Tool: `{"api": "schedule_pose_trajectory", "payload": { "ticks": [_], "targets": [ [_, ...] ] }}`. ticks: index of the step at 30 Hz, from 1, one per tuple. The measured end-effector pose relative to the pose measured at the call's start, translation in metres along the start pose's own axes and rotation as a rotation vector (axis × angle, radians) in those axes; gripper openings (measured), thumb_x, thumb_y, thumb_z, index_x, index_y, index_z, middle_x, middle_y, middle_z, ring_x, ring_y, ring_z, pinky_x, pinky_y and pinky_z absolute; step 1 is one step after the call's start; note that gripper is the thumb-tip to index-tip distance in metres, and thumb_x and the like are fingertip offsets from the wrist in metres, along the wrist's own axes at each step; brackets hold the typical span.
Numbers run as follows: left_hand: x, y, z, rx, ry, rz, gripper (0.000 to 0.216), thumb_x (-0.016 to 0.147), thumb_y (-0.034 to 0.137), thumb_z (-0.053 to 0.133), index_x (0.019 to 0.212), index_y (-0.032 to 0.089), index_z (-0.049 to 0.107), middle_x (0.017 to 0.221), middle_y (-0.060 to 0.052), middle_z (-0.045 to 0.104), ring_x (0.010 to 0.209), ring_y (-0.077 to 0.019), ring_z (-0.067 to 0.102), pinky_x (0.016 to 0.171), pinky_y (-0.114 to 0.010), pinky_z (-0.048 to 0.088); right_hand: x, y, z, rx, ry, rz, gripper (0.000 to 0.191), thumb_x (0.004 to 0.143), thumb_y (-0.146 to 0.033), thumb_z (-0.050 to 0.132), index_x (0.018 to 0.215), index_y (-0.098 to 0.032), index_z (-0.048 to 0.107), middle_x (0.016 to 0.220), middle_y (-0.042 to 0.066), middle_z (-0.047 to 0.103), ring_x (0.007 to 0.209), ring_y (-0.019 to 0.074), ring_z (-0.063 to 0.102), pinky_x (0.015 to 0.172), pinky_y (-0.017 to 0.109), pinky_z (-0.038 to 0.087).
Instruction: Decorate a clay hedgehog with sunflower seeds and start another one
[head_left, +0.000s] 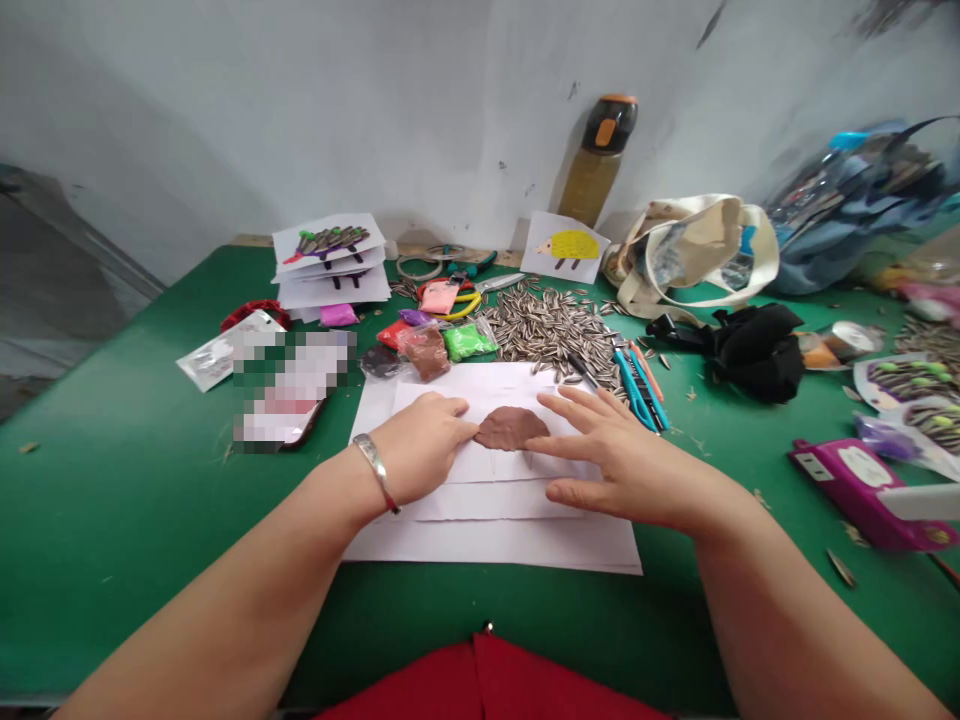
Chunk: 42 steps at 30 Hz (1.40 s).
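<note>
A flattened dome of brown modelling clay [513,428] lies on the white paper [495,545], which is stacked in several sheets. My left hand [420,445], with a silver bangle at the wrist, rests on the paper. Its thumb touches the clay's left edge, and the forefinger is a little apart from the thumb; the other fingers are mostly hidden. On the other side my right hand [607,445] is spread wide, palm down, with fingertips at or just over the clay's right edge. Faint pencil lines show on the paper below the clay.
Behind the paper lie bagged coloured clays [470,341] and a heap of striped sunflower seeds [555,325]. A teal cutter [637,390] is right, a phone [300,390] left. Hedgehog pictures [564,247], a bottle [596,165] and a cream bag [694,250] stand near the wall.
</note>
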<state>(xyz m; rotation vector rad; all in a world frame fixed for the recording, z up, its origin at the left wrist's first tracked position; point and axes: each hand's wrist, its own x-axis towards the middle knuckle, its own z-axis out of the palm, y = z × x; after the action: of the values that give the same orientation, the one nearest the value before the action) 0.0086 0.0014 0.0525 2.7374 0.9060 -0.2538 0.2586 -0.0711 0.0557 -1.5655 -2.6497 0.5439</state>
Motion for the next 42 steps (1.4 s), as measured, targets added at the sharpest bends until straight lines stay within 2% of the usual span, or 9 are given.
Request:
{"api": "schedule_pose_trajectory", "payload": {
  "ticks": [4, 8, 13, 16, 20, 25, 31, 36, 42],
  "targets": [
    [0.0, 0.0, 0.001, -0.003, 0.009, 0.006, 0.028, 0.093, 0.013, 0.043, 0.095, 0.018, 0.07, 0.09, -0.007, 0.058, 0.082, -0.0209, 0.054, 0.075, -0.034, 0.042, 0.002, -0.001, 0.003, 0.009, -0.022, -0.048, 0.045, 0.086, -0.063, 0.052, 0.126, -0.044, 0.061, 0.157, 0.005, 0.029, 0.145, 0.0361, 0.018, 0.112, 0.066, 0.012],
    [-0.001, -0.001, 0.003, -0.006, 0.018, -0.006, 0.028, 0.093, 0.013, 0.043, 0.091, 0.018, 0.07, 0.09, -0.007, 0.058, 0.082, -0.0205, 0.054, 0.075, -0.034, 0.042, 0.005, -0.003, 0.003, 0.025, -0.034, -0.023, 0.045, 0.086, -0.062, 0.053, 0.125, -0.043, 0.062, 0.156, 0.006, 0.03, 0.144, 0.038, 0.019, 0.111, 0.067, 0.012],
    [-0.002, -0.001, 0.003, -0.032, 0.036, 0.017, 0.029, 0.091, 0.012, 0.045, 0.102, 0.02, 0.07, 0.092, -0.007, 0.059, 0.084, -0.0211, 0.055, 0.077, -0.034, 0.042, 0.006, -0.007, 0.001, 0.063, -0.019, -0.069, 0.045, 0.085, -0.062, 0.054, 0.125, -0.044, 0.061, 0.157, 0.001, 0.03, 0.143, 0.0388, 0.02, 0.112, 0.066, 0.012],
    [-0.003, 0.0, 0.004, -0.024, 0.027, 0.004, 0.028, 0.091, 0.013, 0.044, 0.099, 0.019, 0.07, 0.091, -0.008, 0.059, 0.084, -0.0217, 0.055, 0.078, -0.035, 0.043, 0.008, -0.006, 0.006, 0.067, -0.031, -0.048, 0.045, 0.084, -0.06, 0.057, 0.125, -0.044, 0.062, 0.156, 0.002, 0.031, 0.143, 0.0397, 0.02, 0.111, 0.068, 0.011],
    [-0.003, 0.003, 0.005, -0.005, 0.045, -0.003, 0.026, 0.09, 0.013, 0.045, 0.094, 0.017, 0.07, 0.093, -0.009, 0.059, 0.086, -0.0233, 0.056, 0.079, -0.037, 0.044, 0.009, -0.002, 0.014, 0.053, -0.024, -0.016, 0.044, 0.084, -0.06, 0.057, 0.126, -0.044, 0.061, 0.158, 0.003, 0.027, 0.144, 0.0407, 0.018, 0.11, 0.07, 0.011],
    [-0.004, 0.006, 0.002, 0.007, 0.013, -0.008, 0.028, 0.086, 0.01, 0.048, 0.102, 0.017, 0.07, 0.093, -0.01, 0.06, 0.086, -0.0238, 0.056, 0.079, -0.037, 0.044, 0.008, -0.001, 0.017, 0.04, -0.021, -0.047, 0.046, 0.085, -0.063, 0.054, 0.129, -0.048, 0.057, 0.16, 0.001, 0.023, 0.144, 0.0399, 0.018, 0.11, 0.07, 0.013],
    [-0.004, 0.007, 0.001, 0.014, 0.021, -0.004, 0.025, 0.085, 0.011, 0.05, 0.099, 0.017, 0.07, 0.09, -0.01, 0.06, 0.084, -0.0233, 0.056, 0.077, -0.036, 0.043, 0.01, 0.0, 0.02, 0.024, -0.002, -0.02, 0.047, 0.086, -0.058, 0.056, 0.131, -0.047, 0.056, 0.158, 0.003, 0.028, 0.144, 0.0405, 0.021, 0.11, 0.07, 0.014],
    [-0.004, 0.008, 0.001, 0.014, 0.016, -0.017, 0.026, 0.087, 0.01, 0.048, 0.099, 0.017, 0.07, 0.092, -0.01, 0.06, 0.086, -0.0236, 0.056, 0.079, -0.036, 0.043, 0.009, 0.001, 0.02, 0.033, -0.01, -0.029, 0.048, 0.085, -0.06, 0.055, 0.132, -0.049, 0.053, 0.159, 0.0, 0.024, 0.144, 0.0403, 0.018, 0.11, 0.07, 0.013],
    [-0.005, 0.007, 0.001, 0.007, 0.021, -0.021, 0.026, 0.087, 0.011, 0.048, 0.099, 0.017, 0.07, 0.092, -0.01, 0.06, 0.086, -0.0232, 0.056, 0.079, -0.036, 0.043, 0.009, 0.001, 0.021, 0.003, 0.002, -0.029, 0.051, 0.086, -0.061, 0.054, 0.134, -0.048, 0.051, 0.16, 0.003, 0.022, 0.144, 0.0399, 0.018, 0.11, 0.07, 0.014]
  ]
}}
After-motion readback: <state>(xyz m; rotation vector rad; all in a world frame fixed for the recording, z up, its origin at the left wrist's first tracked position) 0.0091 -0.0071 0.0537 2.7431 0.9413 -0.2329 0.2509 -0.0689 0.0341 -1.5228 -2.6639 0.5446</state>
